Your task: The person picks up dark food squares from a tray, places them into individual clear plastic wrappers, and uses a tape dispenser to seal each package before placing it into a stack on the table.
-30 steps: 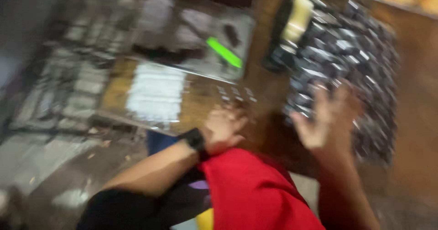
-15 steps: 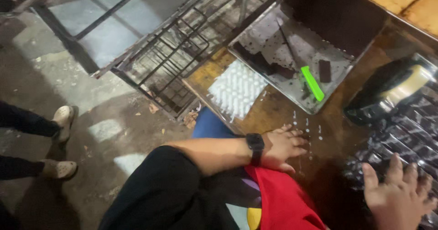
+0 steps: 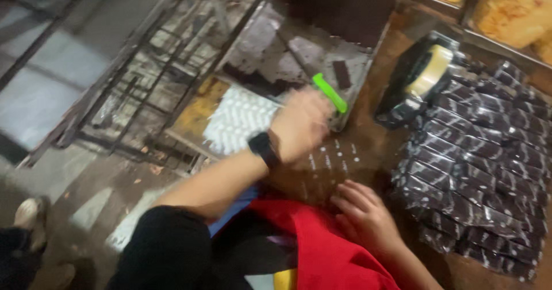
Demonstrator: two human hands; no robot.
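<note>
A brown table is seen from above, with a metal rack to its left. Much of the table's right side is covered by a spread of dark wrapped bars. At the far edge a metal tray of dark crumbs is set, and a tape dispenser stands to its right. A white ridged mat lies beside the tray. The left hand, blurred, is closed around a green-handled tool at the tray's near rim. The right hand is laid open and flat on the table, just beside the bars, holding nothing. A black watch is worn on the left wrist.
</note>
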